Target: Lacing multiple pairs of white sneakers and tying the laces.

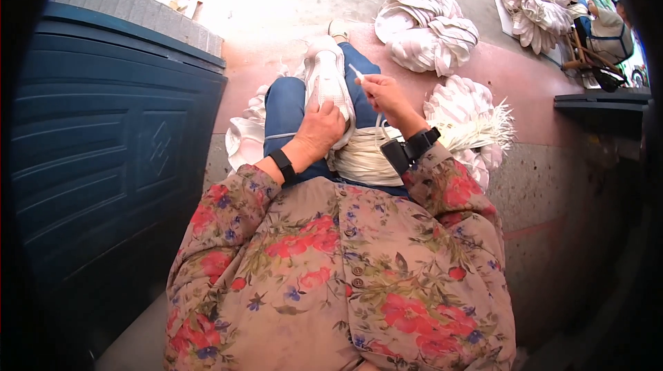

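A white shoe upper [324,70] lies lengthwise on my lap, its rounded end pointing away from me. My left hand [319,129] is closed on its near part, the fingers bent over the opening. To the right, my right hand [387,100] pinches a white shoelace [356,72] near one end, and the tip sticks out toward the upper. More of the lace hangs below that hand, by the wrist. A thick bundle of cream-white laces [366,157] lies across my thighs under the right forearm, its loose ends [494,126] fanning out on the right.
Heaps of white shoe uppers [431,32] lie on the floor ahead, with more beside my right leg [456,98] and left leg [243,139]. A dark blue panelled door [117,136] stands close on the left. At far right, a person [608,32] sits near another heap [539,12].
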`<state>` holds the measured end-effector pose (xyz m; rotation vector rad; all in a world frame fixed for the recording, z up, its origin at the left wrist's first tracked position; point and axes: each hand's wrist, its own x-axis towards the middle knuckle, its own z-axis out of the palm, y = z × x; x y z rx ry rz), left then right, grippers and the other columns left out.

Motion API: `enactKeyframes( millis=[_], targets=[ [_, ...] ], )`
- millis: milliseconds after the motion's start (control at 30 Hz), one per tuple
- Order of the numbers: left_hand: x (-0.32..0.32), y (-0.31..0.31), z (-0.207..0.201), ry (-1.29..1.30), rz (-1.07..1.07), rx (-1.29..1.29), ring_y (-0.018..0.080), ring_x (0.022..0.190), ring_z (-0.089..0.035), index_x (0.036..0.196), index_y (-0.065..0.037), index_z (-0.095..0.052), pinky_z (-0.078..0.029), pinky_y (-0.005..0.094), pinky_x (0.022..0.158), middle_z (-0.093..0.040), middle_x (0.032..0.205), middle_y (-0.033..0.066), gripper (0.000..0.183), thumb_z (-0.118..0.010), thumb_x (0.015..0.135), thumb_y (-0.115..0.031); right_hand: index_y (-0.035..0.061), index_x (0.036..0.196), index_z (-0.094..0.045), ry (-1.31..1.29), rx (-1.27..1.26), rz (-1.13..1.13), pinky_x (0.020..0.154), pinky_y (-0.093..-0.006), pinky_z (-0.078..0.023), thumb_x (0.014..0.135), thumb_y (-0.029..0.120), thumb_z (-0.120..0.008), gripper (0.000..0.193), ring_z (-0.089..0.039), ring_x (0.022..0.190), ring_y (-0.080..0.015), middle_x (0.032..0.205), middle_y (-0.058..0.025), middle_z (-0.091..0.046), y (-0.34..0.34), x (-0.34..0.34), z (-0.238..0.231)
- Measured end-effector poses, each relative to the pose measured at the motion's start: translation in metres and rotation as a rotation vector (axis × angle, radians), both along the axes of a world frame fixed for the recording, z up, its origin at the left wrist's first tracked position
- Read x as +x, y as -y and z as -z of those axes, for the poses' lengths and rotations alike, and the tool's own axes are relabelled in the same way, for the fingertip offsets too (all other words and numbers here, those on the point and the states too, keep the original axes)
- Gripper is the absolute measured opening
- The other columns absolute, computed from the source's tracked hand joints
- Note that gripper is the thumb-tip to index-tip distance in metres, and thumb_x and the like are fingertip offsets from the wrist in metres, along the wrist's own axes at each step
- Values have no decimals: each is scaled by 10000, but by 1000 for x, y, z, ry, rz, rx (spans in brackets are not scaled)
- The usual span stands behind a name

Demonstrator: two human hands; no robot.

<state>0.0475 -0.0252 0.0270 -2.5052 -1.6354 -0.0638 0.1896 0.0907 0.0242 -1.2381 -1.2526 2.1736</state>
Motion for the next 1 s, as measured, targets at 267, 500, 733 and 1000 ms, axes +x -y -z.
enactKeyframes(
  millis=[267, 500, 733, 1000],
  targets=[
    [-41, -40, 9, 645, -360, 28, 307, 821, -527, 835, -32, -597, -441, 383, 710, -555, 788, 133, 152, -556, 704, -96, -33, 790, -608, 87, 297, -96, 494, -231, -362, 813, 152, -517, 208, -445, 539, -65, 596, 13, -521, -2, -26, 27],
    [-45, -60, 18, 547, -466, -91, 292, 733, -563, 793, -23, -614, -451, 367, 648, -579, 763, 134, 145, -600, 713, -143, -34, 765, -600, 263, 522, -137, 587, -323, -435, 779, 191, -521, 238, -572, 603, -223, 649, -164, -585, 0, -37, 21],
    [-52, -69, 26, 786, -663, -200, 273, 680, -597, 682, -58, -644, -475, 348, 621, -617, 704, 119, 128, -609, 669, -181, -30, 777, -596, 377, 781, -47, 687, -394, -442, 785, 174, -471, 239, -570, 752, -357, 768, -217, -593, -5, -44, 38],
    [-55, -69, 27, 929, -765, -286, 206, 630, -605, 724, -40, -656, -472, 292, 596, -627, 684, 116, 164, -630, 663, -190, -29, 816, -588, 401, 756, -125, 710, -408, -435, 794, 181, -461, 246, -558, 797, -362, 823, -231, -583, -7, -51, 37]
  ],
)
